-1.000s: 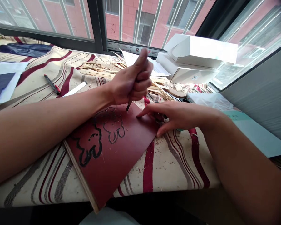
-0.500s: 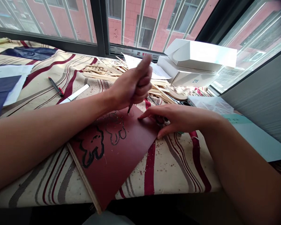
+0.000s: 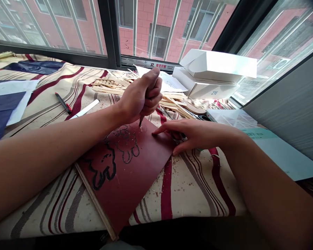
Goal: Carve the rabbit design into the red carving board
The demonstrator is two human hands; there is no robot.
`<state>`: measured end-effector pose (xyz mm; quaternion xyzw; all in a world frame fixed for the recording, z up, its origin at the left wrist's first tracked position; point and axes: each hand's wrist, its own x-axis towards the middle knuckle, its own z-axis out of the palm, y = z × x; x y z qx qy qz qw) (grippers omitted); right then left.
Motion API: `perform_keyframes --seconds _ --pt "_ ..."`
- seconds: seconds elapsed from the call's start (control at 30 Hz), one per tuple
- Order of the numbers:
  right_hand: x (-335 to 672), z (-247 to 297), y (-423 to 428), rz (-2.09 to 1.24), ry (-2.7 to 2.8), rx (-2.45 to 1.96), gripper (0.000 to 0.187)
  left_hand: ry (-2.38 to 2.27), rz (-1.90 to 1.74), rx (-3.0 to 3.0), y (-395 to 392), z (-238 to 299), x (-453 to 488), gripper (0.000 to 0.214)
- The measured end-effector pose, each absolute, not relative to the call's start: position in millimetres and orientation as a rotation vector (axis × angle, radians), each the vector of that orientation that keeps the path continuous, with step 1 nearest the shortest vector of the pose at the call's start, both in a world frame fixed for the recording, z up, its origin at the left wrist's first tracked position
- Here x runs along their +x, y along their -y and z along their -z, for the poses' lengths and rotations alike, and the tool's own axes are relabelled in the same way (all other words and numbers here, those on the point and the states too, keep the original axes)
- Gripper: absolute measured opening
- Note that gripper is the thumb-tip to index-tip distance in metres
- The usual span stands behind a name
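My left hand is closed in a fist, thumb on top, around a carving tool whose thin dark tip points down onto a reddish-brown board. The tool's handle is hidden in the fist. Carved lines on the board form a cloud-like outline and a second one filled in black. My right hand lies at the board's right edge, fingers stretched out. Its index fingertip touches the top face and its thumb is by the edge. Something dark beneath that hand is mostly hidden.
A striped cloth with wood crumbs covers the table. Thin wood strips lie behind the board, near a white box. Left are a pen, a white stick-like thing and papers. Barred windows stand behind.
The tool tip has shifted slightly left and toward me along the board, and my left fist has tilted a little. My right hand keeps its place on the board. The whole view has moved slightly.
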<state>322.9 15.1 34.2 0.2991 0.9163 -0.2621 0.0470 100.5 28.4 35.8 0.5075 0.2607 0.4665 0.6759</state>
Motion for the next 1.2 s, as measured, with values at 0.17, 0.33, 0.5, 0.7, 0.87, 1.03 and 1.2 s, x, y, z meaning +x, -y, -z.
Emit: perform_keyframes --seconds 0.17,0.33,0.5,0.7,0.87,1.03,1.2 --pt "323.8 -32.5 -16.5 0.804 -2.804 0.903 0.068 -0.593 -1.017 1.162 -25.6 -37.7 104.6 0.071" --pt "325.0 -31.1 -17.3 0.832 -2.805 0.895 0.07 -0.578 -1.027 1.211 -25.0 -37.6 108.1 0.069" --pt "324.2 -34.2 -14.6 0.846 -2.791 0.916 0.069 -0.609 -1.015 1.272 -24.3 -37.1 112.2 0.069" --pt "324.8 -32.2 -16.4 0.803 -2.807 0.915 0.071 -0.766 -1.107 1.319 -25.6 -34.6 121.1 0.064" --pt "326.6 -28.4 -19.7 0.86 -2.788 0.908 0.07 -0.872 -1.283 1.325 -29.9 -26.9 128.0 0.064" --pt "327.0 -27.8 -20.7 0.885 -2.801 0.887 0.068 -0.922 -1.255 1.287 -31.6 -28.1 128.4 0.065" --pt "324.7 -29.1 -21.1 0.888 -2.81 0.866 0.064 -0.903 -1.262 1.094 -35.1 -31.0 119.0 0.064"
